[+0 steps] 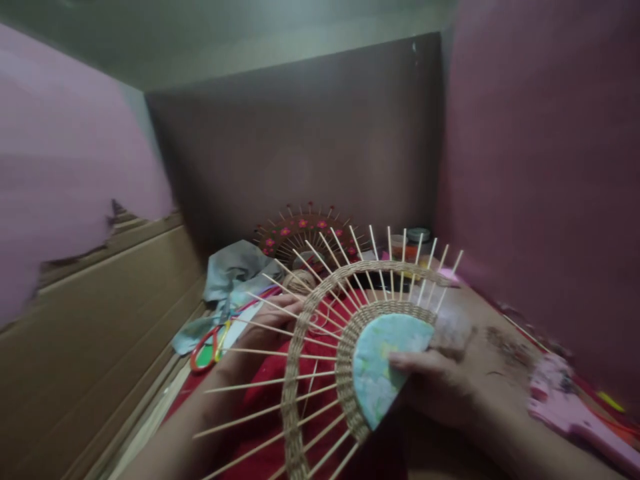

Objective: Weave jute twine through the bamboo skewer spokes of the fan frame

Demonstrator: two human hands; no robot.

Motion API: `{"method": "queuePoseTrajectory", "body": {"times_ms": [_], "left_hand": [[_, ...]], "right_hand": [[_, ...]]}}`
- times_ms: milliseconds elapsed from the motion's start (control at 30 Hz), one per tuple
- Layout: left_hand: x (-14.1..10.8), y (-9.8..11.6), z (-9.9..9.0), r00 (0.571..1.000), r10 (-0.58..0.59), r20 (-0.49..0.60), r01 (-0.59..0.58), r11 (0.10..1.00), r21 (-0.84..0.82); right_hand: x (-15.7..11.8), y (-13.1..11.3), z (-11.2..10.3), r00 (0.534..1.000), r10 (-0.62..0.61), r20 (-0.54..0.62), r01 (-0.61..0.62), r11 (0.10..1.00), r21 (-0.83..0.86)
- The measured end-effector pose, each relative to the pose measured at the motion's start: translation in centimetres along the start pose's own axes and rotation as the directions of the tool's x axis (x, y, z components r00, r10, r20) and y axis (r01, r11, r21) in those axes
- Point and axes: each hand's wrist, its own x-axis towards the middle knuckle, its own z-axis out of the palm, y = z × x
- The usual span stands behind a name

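Observation:
A half-round fan frame [295, 360] of thin wooden sticks, with two bands woven from twine, fills the middle of the head view, tilted. At its base is a half-disc pad [380, 360] covered in pale blue patterned cloth. My right hand [435, 383] grips this pad, thumb across the front and the other fingers hidden behind. Behind the sticks on the left is my left hand [275, 313], close to the outer woven band; its fingertips are partly covered, so its hold is unclear. A loose strand of twine [311, 380] shows between the sticks over red cloth.
A ball of twine [299, 281] and a brown fan with red flowers [303, 232] are at the back. Scissors [204, 352] and grey-blue cloth [237, 268] lie left, beside a cardboard wall [115, 333]. On the right are a pink glue gun [557, 393] and clear plastic [453, 327].

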Motion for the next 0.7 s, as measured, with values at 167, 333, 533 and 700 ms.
{"method": "queuePoseTrajectory", "body": {"times_ms": [167,333,533,700], "left_hand": [[0.9,-0.9,-2.0,1.000,0.004,0.009,-0.004,1.000,-0.015],[1.1,-1.0,-4.2,0.999,0.026,0.047,-0.027,0.999,0.025],[1.2,-1.1,-6.0,0.992,0.094,0.078,-0.097,0.995,0.031],[1.1,-1.1,-6.2,0.984,0.133,0.116,-0.114,0.981,-0.157]], "right_hand": [[-0.2,-0.3,0.2,0.998,-0.007,-0.061,0.010,0.998,0.059],[-0.2,-0.7,0.3,0.991,0.010,-0.130,0.003,0.995,0.102],[-0.1,-1.0,0.0,0.977,0.015,-0.211,0.013,0.991,0.131],[-0.2,-1.1,-0.4,0.976,0.027,-0.217,0.001,0.992,0.127]]}}
